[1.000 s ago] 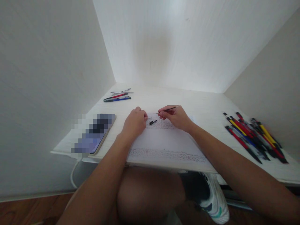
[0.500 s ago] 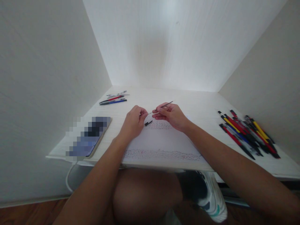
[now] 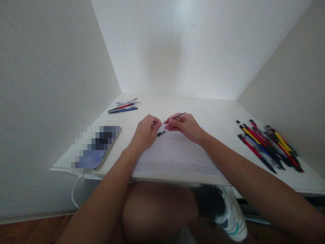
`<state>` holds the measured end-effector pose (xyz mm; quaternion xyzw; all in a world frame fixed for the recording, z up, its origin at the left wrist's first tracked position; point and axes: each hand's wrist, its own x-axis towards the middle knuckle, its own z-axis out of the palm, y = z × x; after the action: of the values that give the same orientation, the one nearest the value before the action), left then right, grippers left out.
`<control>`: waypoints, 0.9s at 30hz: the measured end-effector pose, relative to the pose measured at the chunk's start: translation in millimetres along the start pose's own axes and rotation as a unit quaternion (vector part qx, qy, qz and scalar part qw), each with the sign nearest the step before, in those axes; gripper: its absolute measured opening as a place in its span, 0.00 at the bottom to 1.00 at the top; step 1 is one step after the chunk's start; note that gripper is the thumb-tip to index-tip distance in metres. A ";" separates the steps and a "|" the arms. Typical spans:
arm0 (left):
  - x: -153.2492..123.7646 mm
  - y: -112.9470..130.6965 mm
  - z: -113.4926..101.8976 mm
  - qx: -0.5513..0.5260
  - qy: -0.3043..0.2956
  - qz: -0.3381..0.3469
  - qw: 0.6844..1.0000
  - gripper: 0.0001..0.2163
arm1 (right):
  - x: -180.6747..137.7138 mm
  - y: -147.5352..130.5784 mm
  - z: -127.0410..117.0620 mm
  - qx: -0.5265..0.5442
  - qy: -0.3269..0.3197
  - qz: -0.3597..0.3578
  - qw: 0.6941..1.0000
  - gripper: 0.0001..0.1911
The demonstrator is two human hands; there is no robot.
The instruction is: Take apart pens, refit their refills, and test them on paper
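Observation:
My right hand (image 3: 186, 127) pinches a thin dark pen refill (image 3: 179, 115), which slants up to the right. Its lower end points at the fingertips of my left hand (image 3: 146, 131). Those fingers are closed in a pinch around something small and pale that I cannot make out, almost touching my right fingers. Under the hands lies a sheet of paper (image 3: 175, 150) with bands of small written marks. A small black pen part (image 3: 160, 133) rests on it, just below the left fingertips.
On the right lies a pile of red, yellow, blue and black pens (image 3: 269, 144). Several more pens (image 3: 123, 108) lie at the back left. A phone (image 3: 101, 147) with a white cable (image 3: 73, 191) is at the left edge. White panels (image 3: 167, 61) enclose the desk on three sides.
My hands have come slightly closer together, and the gap between the refill's lower end and my left fingertips has shrunk. The black pen part on the paper has not moved.

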<state>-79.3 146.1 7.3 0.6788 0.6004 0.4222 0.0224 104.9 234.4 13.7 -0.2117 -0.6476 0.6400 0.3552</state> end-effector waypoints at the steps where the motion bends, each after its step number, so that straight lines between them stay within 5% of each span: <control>1: -0.5 0.7 0.2 -0.004 -0.002 0.004 1.000 0.05 | -0.5 1.1 -0.3 -0.009 -0.007 0.001 1.000 0.12; 6: 0.0 4.6 -1.9 -0.018 0.000 0.006 1.000 0.05 | -1.0 2.9 -1.7 -0.013 -0.032 0.002 0.999 0.12; 11: 5.1 -12.4 -12.5 0.038 0.072 -0.074 0.994 0.06 | 1.1 -2.4 -3.0 0.014 0.023 -0.006 1.000 0.10; 16: -0.8 -31.6 -16.7 0.090 0.020 -0.111 0.990 0.08 | 1.3 -4.6 -3.3 0.010 0.041 0.005 0.999 0.11; 22: -3.0 -25.8 -11.8 0.138 -0.063 -0.117 0.982 0.08 | 0.5 -5.1 -2.5 -0.025 0.043 0.009 0.999 0.12; 27: -1.0 -10.1 -8.7 0.054 -0.039 -0.030 0.997 0.09 | 0.1 -3.9 -4.8 -0.024 0.057 0.002 0.998 0.21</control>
<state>-92.5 144.0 6.9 0.6767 0.6411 0.3614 0.0214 109.1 237.3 17.2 -0.2580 -0.6409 0.6119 0.3850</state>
